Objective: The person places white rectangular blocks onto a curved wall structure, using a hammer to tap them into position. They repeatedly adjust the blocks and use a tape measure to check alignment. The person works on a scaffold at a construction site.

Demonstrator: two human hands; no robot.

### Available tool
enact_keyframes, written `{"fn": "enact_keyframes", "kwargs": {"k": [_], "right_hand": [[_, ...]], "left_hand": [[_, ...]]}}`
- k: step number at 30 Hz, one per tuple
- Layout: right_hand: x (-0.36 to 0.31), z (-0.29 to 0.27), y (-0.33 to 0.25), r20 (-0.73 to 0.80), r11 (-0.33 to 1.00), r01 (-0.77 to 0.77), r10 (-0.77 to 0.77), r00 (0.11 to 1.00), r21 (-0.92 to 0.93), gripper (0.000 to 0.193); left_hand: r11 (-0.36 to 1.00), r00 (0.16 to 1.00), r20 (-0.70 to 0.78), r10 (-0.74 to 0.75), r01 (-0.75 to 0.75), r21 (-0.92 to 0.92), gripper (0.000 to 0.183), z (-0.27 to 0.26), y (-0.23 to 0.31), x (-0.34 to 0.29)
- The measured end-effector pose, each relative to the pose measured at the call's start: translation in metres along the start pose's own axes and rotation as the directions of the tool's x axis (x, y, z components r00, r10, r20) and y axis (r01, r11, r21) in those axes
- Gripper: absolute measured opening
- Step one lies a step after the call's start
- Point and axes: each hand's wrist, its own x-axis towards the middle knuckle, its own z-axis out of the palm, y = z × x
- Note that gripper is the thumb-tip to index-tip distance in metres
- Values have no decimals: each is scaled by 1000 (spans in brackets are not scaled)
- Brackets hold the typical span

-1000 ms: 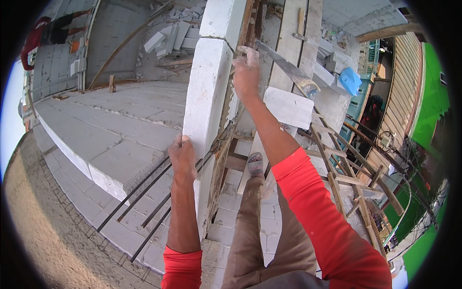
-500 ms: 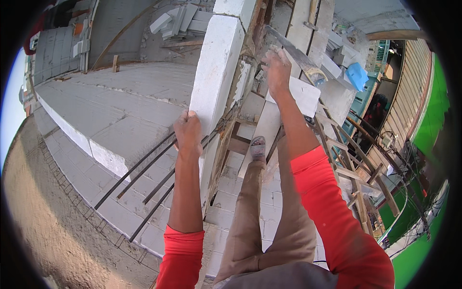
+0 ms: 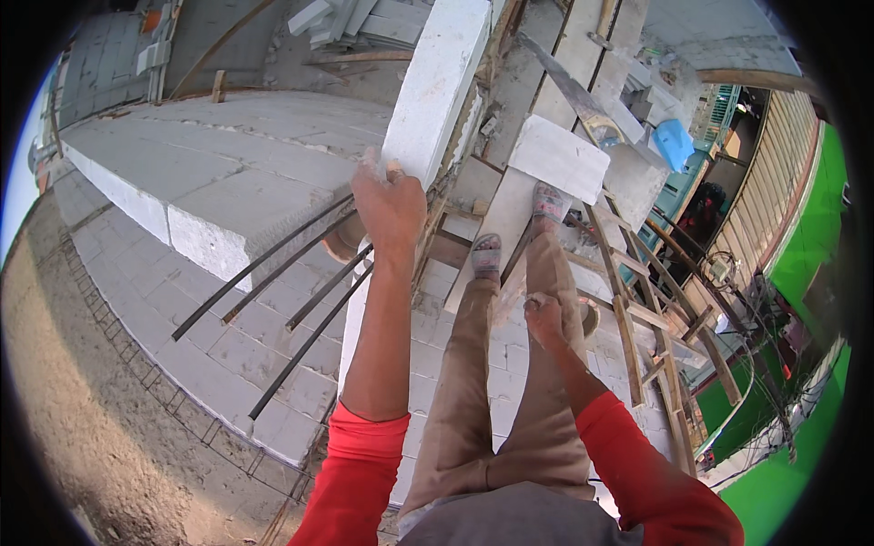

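Observation:
My left hand (image 3: 390, 200) is closed at the near end of a long white block (image 3: 437, 86) that forms the top of a low wall. Its fingers are curled and partly smeared by motion, so what they grip, if anything, is hidden. Several dark steel bars (image 3: 273, 262) stick out beside and below that wrist. My right hand (image 3: 546, 320) hangs in front of my right leg, fingers curled, with nothing visible in it. Beyond it a loose white block (image 3: 560, 156) lies on a plank by my feet. A handsaw (image 3: 569, 91) rests just past that block.
On the left spreads a grey block slab (image 3: 200, 173). White offcuts (image 3: 364, 23) are piled at the far side. To the right are a blue bag (image 3: 674, 144), a wooden ladder-like frame (image 3: 651, 314) and tangled wires (image 3: 765, 337). A plank walkway (image 3: 496, 227) runs under my sandals.
My right hand has dropped from beside the saw back to my leg. My left hand has shifted up and right along the wall's end. The view has tilted slightly, showing both feet.

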Motion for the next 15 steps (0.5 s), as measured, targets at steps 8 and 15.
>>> {"fn": "enact_keyframes", "kwargs": {"k": [8,15], "right_hand": [[-19,9,0,44,998,-55,55,998,6,23],[-33,19,9,37,998,-63,62,997,30,22]], "left_hand": [[972,934,279,-223,236,-13,49,-45,-14,-123],[980,923,329,-198,183,76,57,-56,-53,-123]]}}
